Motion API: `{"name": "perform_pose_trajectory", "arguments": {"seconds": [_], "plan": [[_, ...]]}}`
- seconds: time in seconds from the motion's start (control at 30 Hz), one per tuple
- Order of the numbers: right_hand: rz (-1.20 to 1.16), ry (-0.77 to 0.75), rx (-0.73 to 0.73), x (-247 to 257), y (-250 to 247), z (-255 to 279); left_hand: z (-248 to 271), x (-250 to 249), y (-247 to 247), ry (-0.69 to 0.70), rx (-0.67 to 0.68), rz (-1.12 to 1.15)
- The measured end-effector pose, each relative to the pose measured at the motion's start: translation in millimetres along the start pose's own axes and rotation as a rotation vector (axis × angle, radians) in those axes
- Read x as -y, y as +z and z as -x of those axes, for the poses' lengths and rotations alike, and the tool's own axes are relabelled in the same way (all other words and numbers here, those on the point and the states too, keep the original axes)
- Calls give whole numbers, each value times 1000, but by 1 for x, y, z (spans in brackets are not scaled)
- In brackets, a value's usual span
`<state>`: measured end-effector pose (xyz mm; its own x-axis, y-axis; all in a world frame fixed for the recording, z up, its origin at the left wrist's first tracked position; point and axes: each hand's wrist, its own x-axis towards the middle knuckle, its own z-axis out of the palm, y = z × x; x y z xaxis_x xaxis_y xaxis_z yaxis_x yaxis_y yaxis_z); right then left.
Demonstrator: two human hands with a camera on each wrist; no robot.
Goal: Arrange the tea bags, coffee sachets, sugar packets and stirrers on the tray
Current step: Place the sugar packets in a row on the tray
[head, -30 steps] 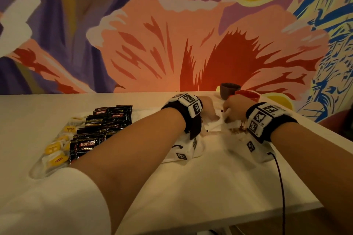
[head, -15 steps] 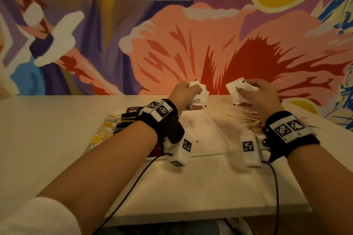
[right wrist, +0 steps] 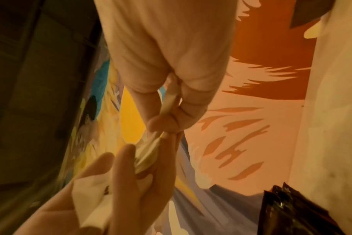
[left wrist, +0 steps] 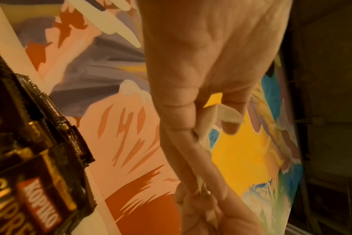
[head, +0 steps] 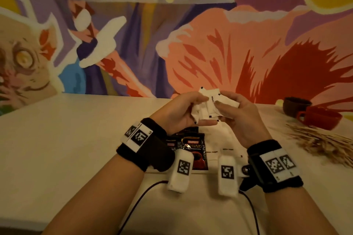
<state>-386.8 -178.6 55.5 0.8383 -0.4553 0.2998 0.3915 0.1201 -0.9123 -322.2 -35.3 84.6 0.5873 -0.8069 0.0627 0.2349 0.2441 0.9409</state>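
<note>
Both hands are raised above the table, meeting on a bunch of white sugar packets [head: 211, 108]. My left hand [head: 202, 110] grips the crumpled lower packets, thumb on top. My right hand [head: 223, 101] pinches the upper ones. In the left wrist view the left fingers [left wrist: 177, 111] clamp a white packet [left wrist: 229, 114]. The right wrist view shows a packet edge [right wrist: 169, 101] pinched by my right hand, and more packets [right wrist: 94, 198] in the left palm. Black and red coffee sachets [head: 193, 147] lie below the wrists beside the pale tray [head: 227, 139]. Wooden stirrers [head: 324, 141] lie in a loose heap on the right.
A dark brown cup [head: 296, 105] and a red cup [head: 321, 118] stand at the back right by the painted wall. The white table [head: 76, 139] stretches out to the left. Cables hang from both wristbands over the table's near edge.
Half a second ago the hands were apart, each holding its own white packets. Now they have come together and hold the packets as one bunch. The head view has tilted upward.
</note>
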Motion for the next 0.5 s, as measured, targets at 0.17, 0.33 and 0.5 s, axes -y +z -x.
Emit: {"name": "perform_pose_trajectory", "arguments": {"seconds": [0.17, 0.33, 0.5], "plan": [[28, -50, 15, -3, -6, 4, -1, 4, -10, 26, 89, -152], [7, -53, 81, -3, -13, 10, -7, 17, -11, 82, -49, -248], [-40, -13, 199, 2, -19, 17, 2, 14, -22, 108, -59, -207]]}}
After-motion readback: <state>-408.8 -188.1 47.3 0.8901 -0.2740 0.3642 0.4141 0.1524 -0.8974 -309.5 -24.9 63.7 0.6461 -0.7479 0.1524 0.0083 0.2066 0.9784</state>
